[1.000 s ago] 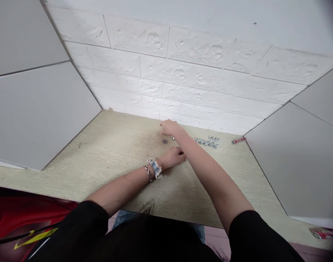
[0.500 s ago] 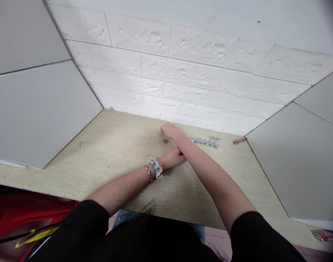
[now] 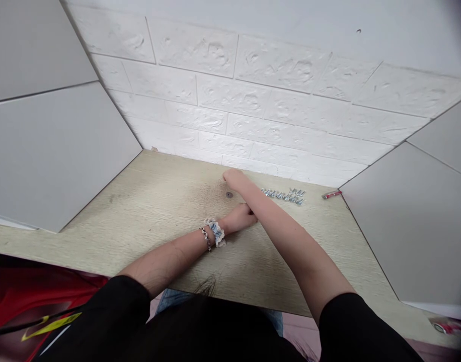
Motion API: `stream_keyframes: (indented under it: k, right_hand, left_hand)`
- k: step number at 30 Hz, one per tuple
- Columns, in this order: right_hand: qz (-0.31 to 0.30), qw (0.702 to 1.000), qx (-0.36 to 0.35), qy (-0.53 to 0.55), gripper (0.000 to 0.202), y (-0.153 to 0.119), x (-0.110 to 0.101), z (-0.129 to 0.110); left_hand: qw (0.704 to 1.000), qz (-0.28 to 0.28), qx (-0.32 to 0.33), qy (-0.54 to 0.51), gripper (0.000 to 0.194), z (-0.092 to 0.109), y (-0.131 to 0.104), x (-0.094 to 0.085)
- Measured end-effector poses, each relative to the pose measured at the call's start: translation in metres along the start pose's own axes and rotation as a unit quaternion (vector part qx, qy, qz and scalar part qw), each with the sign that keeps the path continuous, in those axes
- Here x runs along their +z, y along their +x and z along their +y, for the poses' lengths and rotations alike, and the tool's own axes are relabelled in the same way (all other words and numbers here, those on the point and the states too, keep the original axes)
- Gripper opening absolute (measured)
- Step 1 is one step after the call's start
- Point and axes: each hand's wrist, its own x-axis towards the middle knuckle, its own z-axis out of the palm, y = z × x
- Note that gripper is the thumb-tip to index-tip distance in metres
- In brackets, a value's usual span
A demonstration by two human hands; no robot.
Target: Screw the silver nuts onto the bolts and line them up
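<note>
My right hand [image 3: 232, 177] is curled closed near the foot of the wall, its fingertips turned out of sight. Whatever it may hold is hidden. My left hand [image 3: 241, 217] rests closed on the wooden tabletop, partly covered by my right forearm [image 3: 279, 225], which crosses over it. Its fingers are bent, and I cannot make out anything in them. Between the two hands lies a small round metal disc [image 3: 229, 195], like a washer. Just right of my right forearm, several silvery screws or bolts [image 3: 280, 195] lie in a row, with a few smaller ones [image 3: 297, 192] behind.
Dark specks [image 3: 211, 193] are scattered left of the disc. A white brick-patterned wall [image 3: 215, 100] closes off the back, with grey panels [image 3: 75, 156] at left and right. A red cylinder [image 3: 331, 194] lies by the right panel, another red item [image 3: 449, 328] at front right.
</note>
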Motion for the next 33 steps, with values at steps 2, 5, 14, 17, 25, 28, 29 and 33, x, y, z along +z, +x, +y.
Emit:
stream_keyframes:
  k: [2,5,14,17,25,28,29,33]
  right_hand:
    - [0.005,1.0,0.0,-0.01,0.022,-0.002,-0.003,0.0]
    - [0.027,1.0,-0.008,-0.013,0.029,-0.007,-0.009,0.003]
    - [0.197,0.971,-0.024,0.131,0.026,-0.083,0.002,0.037]
    - [0.251,0.952,-0.028,0.171,0.024,-0.115,0.013,0.049]
    - [0.272,0.941,-0.025,0.202,0.024,-0.138,0.036,0.056]
    - [0.262,0.945,-0.029,0.195,0.028,-0.138,0.044,0.051]
    - [0.262,0.945,-0.028,0.194,0.029,-0.138,0.046,0.05]
    - [0.299,0.933,-0.005,0.2,0.027,-0.136,0.051,0.044]
  left_hand:
    - [1.0,-0.001,-0.001,-0.002,0.021,0.0,0.0,0.0]
    - [1.0,-0.013,-0.006,-0.004,0.016,-0.001,0.0,-0.002]
    - [0.997,0.022,-0.008,-0.077,0.033,-0.004,0.005,-0.004]
    - [0.992,0.034,-0.006,-0.125,0.028,-0.006,0.007,-0.003]
    - [0.984,0.046,-0.033,-0.169,0.029,-0.007,0.008,-0.007]
    - [0.984,0.048,-0.034,-0.168,0.019,-0.006,0.009,-0.007]
    - [0.984,0.048,-0.034,-0.167,0.016,-0.005,0.009,-0.007]
    - [0.987,0.051,-0.015,-0.154,0.012,-0.006,0.009,-0.007]
